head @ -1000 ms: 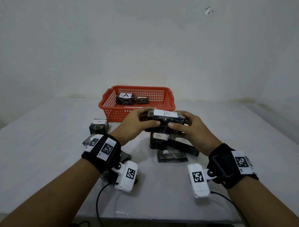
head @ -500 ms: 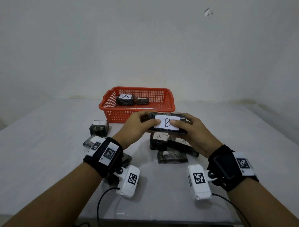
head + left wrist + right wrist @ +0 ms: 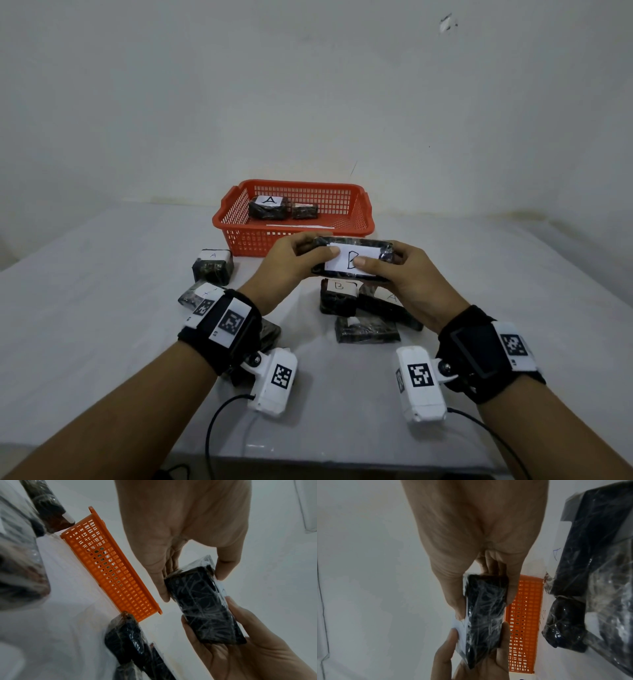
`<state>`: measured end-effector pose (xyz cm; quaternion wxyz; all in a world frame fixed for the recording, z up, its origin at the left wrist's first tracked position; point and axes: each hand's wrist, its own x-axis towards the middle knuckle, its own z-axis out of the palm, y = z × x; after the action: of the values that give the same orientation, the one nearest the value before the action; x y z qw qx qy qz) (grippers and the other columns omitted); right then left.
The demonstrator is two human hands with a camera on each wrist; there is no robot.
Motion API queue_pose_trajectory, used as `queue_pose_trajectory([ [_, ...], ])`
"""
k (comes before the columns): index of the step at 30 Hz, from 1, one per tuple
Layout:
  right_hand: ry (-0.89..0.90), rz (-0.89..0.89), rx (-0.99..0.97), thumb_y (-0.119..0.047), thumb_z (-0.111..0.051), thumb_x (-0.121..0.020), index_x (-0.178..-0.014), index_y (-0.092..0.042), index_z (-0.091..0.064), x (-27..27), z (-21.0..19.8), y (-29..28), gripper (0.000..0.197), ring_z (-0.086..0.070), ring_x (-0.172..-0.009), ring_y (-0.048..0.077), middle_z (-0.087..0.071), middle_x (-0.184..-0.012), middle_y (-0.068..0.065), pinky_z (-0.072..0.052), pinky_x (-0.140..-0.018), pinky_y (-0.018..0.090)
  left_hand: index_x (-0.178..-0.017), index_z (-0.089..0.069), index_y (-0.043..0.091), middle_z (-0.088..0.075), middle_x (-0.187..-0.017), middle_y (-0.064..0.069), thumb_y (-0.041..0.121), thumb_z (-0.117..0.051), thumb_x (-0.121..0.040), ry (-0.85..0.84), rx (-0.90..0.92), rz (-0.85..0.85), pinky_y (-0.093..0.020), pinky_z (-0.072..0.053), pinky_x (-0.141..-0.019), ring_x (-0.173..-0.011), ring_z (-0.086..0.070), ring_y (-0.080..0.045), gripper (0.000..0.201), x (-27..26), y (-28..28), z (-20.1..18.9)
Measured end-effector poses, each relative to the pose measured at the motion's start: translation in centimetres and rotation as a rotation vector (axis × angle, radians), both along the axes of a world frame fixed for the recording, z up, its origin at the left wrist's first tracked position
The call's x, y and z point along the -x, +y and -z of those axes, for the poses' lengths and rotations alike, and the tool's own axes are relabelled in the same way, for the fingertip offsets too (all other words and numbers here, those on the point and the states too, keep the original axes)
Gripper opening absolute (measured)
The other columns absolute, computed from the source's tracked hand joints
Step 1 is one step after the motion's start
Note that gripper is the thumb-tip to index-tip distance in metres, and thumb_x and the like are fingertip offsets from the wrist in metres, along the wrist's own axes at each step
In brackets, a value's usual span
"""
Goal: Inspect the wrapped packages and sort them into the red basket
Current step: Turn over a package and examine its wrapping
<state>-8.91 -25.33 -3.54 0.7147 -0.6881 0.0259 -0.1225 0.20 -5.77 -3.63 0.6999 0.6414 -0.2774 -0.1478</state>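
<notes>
Presently: B-labelled package (image 3: 352, 262) gripped at both ends by left hand (image 3: 291, 260) and right hand (image 3: 407, 274), lifted just before red basket (image 3: 294, 236). Inside basket: two packages (image 3: 269, 208). Several table packages (image 3: 212, 267) apparently unsorted.

Bare white table (image 3: 102, 342) lies open at the left and right of the frame. The red basket (image 3: 363, 219) blocks the middle, its right half free beside two packages in its left half (image 3: 269, 209). A cluster of packages (image 3: 363, 308) crowds the centre; more packages (image 3: 212, 270) sit centre-left. Cables (image 3: 219, 411) trail at the bottom.
</notes>
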Motion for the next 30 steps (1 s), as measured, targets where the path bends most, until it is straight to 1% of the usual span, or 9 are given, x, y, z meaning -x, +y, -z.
queue_pose_trajectory([
  [5,0.004,0.004,-0.021,-0.028,-0.084,-0.074,-0.120,-0.001,-0.071,0.1,-0.3,0.1,0.054,-0.076,-0.105,0.036,-0.079,-0.112,0.019,-0.053,-0.106,0.061,-0.118,-0.072,0.001,-0.076,-0.118,-0.017,0.011,-0.066,-0.099,0.033,0.026,0.009,-0.036,-0.062,-0.088,-0.108,-0.075,-0.028,0.023,-0.1,0.1,-0.2],
  [8,-0.011,0.025,-0.038,-0.034,-0.079,-0.081,-0.121,0.000,-0.072,0.2,-0.3,0.1,0.054,-0.072,-0.109,0.046,-0.077,-0.113,0.024,-0.051,-0.105,0.066,-0.116,-0.073,0.004,-0.076,-0.118,-0.016,0.013,-0.068,-0.096,0.035,0.029,0.006,-0.031,-0.062,-0.084,-0.107,-0.076,-0.024,0.022,-0.1,-0.1,-0.4],
  [11,-0.014,0.029,-0.036,-0.032,-0.080,-0.080,-0.121,0.000,-0.072,0.2,-0.6,-0.2,0.052,-0.075,-0.106,0.040,-0.079,-0.111,0.018,-0.056,-0.104,0.055,-0.123,-0.070,0.000,-0.073,-0.125,-0.019,0.024,-0.071,-0.090,0.077,0.055,0.061,-0.033,-0.061,-0.088,-0.114,-0.073,-0.027,0.040,0.2,0.0,-0.4],
  [13,0.002,-0.008,-0.032,-0.029,-0.080,-0.079,-0.122,0.000,-0.071,0.2,-0.6,-0.4,0.053,-0.076,-0.104,0.033,-0.080,-0.111,0.016,-0.057,-0.101,0.051,-0.122,-0.071,0.000,-0.074,-0.123,-0.018,0.018,-0.069,-0.094,0.057,0.043,0.050,-0.034,-0.061,-0.088,-0.114,-0.073,-0.029,0.033,0.1,0.1,-0.3],
  [16,0.011,-0.048,-0.010,-0.023,-0.083,-0.075,-0.126,-0.001,-0.069,0.3,-0.4,-0.6,0.058,-0.075,-0.110,0.032,-0.078,-0.118,0.016,-0.055,-0.103,0.049,-0.119,-0.073,0.003,-0.076,-0.120,-0.015,0.016,-0.068,-0.096,0.034,0.037,0.014,-0.032,-0.062,-0.085,-0.112,-0.074,-0.028,0.026,0.0,0.1,-0.4],
  [19,-0.004,-0.035,0.032,-0.023,-0.086,-0.074,-0.126,-0.004,-0.070,0.4,-0.3,-0.8,0.058,-0.075,-0.113,0.033,-0.078,-0.119,0.014,-0.054,-0.106,0.049,-0.121,-0.071,0.005,-0.075,-0.123,-0.014,0.022,-0.072,-0.089,0.054,0.051,0.067,-0.039,-0.061,-0.093,-0.114,-0.073,-0.027,0.036,0.0,0.1,-0.4],
  [22,0.025,-0.052,0.029,-0.024,-0.084,-0.076,-0.128,-0.004,-0.068,0.7,-0.5,-0.8,0.059,-0.074,-0.114,0.035,-0.077,-0.121,0.015,-0.055,-0.105,0.054,-0.127,-0.069,0.004,-0.075,-0.124,-0.015,0.010,-0.076,-0.091,0.002,0.001,0.048,-0.052,-0.057,-0.102,-0.116,-0.072,-0.031,0.037,-0.1,0.3,-0.2],
  [26,0.107,-0.042,-0.018,-0.038,-0.070,-0.093,-0.126,-0.004,-0.070,0.7,-0.7,-0.7,0.047,-0.074,-0.112,0.030,-0.076,-0.122,0.017,-0.062,-0.096,0.044,-0.133,-0.065,0.007,-0.075,-0.124,-0.008,0.000,-0.079,-0.086,-0.096,-0.060,0.026,-0.047,-0.056,-0.105,-0.118,-0.072,-0.023,0.049,0.0,0.6,-0.2],
  [30,0.126,0.008,-0.041,-0.024,-0.070,-0.098,-0.124,0.002,-0.068,0.5,-0.7,-0.8,0.036,-0.075,-0.110,0.033,-0.075,-0.122,0.022,-0.062,-0.095,0.046,-0.137,-0.061,0.013,-0.073,-0.130,-0.004,0.003,-0.085,-0.081,-0.122,-0.105,0.064,-0.044,-0.054,-0.108,-0.125,-0.067,-0.017,0.062,0.2,0.8,-0.4],
])
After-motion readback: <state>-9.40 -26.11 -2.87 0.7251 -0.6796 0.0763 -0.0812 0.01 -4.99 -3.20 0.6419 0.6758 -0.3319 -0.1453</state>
